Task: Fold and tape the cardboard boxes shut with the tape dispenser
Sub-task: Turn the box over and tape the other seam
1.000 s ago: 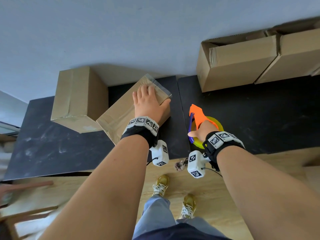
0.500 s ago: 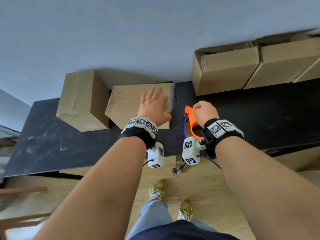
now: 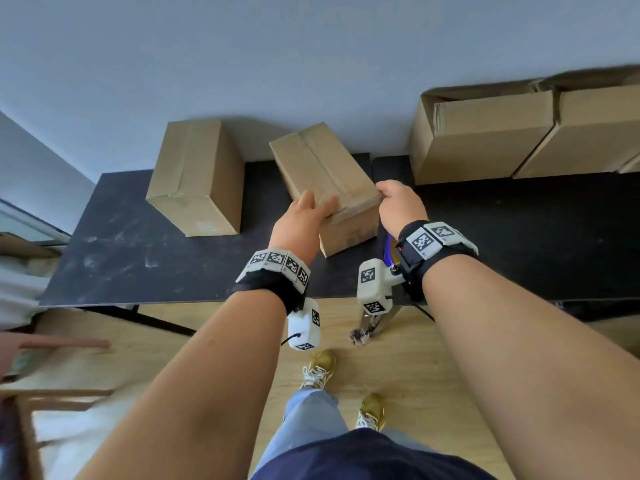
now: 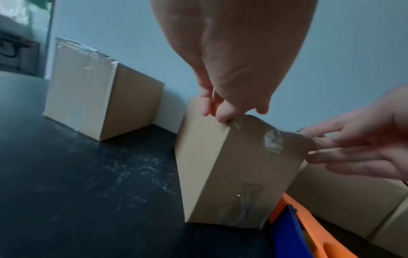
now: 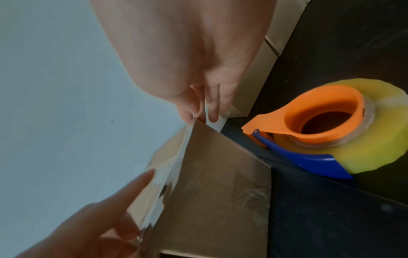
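A taped cardboard box (image 3: 322,168) stands on the black table (image 3: 138,258) with one end face (image 4: 243,174) turned to me. My left hand (image 3: 301,220) lies on its near left top corner, fingers fairly straight on the tape (image 5: 159,174). My right hand (image 3: 398,206) pinches the near right top corner between thumb and fingers (image 5: 212,111). The orange and blue tape dispenser (image 5: 320,125), with a yellowish roll, lies free on the table just right of the box. My right wrist hides most of it in the head view.
A second taped box (image 3: 197,178) stands to the left, close to the wall. Two open boxes (image 3: 485,136) (image 3: 595,129) sit at the back right. The table's front edge (image 3: 173,303) runs under my wrists, with wooden floor below.
The box has turned from lying crosswise to pointing away from me. My right hand let go of the tape dispenser and moved onto the box's corner.
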Tool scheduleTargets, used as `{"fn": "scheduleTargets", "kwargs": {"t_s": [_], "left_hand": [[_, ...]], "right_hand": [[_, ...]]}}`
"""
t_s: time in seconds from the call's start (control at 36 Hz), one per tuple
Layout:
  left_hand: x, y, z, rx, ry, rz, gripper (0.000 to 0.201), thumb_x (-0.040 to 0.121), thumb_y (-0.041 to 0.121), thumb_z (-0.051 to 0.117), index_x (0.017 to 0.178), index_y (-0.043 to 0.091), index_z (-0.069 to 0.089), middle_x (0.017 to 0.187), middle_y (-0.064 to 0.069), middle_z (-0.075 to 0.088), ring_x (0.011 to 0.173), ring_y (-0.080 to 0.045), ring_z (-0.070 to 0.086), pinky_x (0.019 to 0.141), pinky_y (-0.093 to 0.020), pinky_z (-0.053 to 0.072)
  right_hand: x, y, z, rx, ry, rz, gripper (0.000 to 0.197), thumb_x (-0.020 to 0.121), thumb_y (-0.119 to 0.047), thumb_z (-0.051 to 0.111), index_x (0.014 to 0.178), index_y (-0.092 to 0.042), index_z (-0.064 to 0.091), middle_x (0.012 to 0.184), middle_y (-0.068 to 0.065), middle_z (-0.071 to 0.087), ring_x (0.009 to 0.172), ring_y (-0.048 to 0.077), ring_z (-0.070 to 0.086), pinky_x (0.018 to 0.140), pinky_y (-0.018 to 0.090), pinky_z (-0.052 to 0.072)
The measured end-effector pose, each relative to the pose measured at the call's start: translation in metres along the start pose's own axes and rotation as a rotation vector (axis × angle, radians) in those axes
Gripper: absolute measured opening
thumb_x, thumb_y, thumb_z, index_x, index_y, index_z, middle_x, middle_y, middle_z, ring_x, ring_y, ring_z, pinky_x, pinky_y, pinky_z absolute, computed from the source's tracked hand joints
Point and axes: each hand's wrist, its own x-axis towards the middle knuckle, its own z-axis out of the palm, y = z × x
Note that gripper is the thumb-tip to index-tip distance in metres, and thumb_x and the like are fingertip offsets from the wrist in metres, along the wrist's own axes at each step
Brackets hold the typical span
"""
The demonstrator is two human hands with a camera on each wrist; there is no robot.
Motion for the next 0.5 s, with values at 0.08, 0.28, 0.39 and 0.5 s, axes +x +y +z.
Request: {"fn": "scheduleTargets", "kwargs": {"t_s": [0.08, 0.28, 0.39, 0.5], "left_hand": [[-0.004, -0.008, 0.004, -0.152, 0.129, -0.136, 0.057, 0.084, -0.004, 0.045, 0.134, 0.023, 0.049, 0.106, -0.004, 0.045, 0.086, -0.024, 0.050, 0.067, -0.036, 0.046], [-0.003, -0.029, 0.003, -0.261, 0.167, -0.282, 0.038, 0.090, 0.006, 0.041, 0.113, 0.028, 0.061, 0.097, -0.002, 0.064, 0.084, -0.024, 0.057, 0.071, -0.032, 0.044], [0.002, -0.037, -0.002, -0.290, 0.131, -0.282, 0.042, 0.093, 0.009, 0.040, 0.120, 0.030, 0.064, 0.105, -0.003, 0.068, 0.093, -0.027, 0.062, 0.080, -0.038, 0.052], [0.003, -0.044, 0.000, -0.298, 0.089, -0.259, 0.041, 0.095, 0.013, 0.043, 0.125, 0.033, 0.063, 0.098, -0.002, 0.068, 0.087, -0.024, 0.062, 0.079, -0.039, 0.054]], "right_hand": [[-0.001, 0.003, 0.002, 0.007, -0.006, -0.038, 0.052, 0.092, 0.002, 0.037, 0.133, -0.019, 0.059, 0.133, 0.005, 0.061, 0.123, 0.024, 0.054, 0.102, 0.031, 0.042], [-0.003, 0.008, 0.007, -0.106, 0.028, -0.253, 0.041, 0.088, 0.003, 0.054, 0.116, -0.021, 0.073, 0.118, 0.000, 0.070, 0.111, 0.018, 0.064, 0.101, 0.030, 0.046], [-0.002, 0.010, 0.010, -0.137, 0.043, -0.276, 0.033, 0.086, -0.003, 0.061, 0.110, -0.022, 0.075, 0.108, -0.002, 0.073, 0.103, 0.018, 0.066, 0.094, 0.034, 0.051], [-0.003, 0.010, 0.014, -0.158, 0.069, -0.302, 0.029, 0.085, -0.007, 0.064, 0.104, -0.026, 0.074, 0.099, -0.004, 0.074, 0.093, 0.016, 0.068, 0.085, 0.036, 0.055]]}}
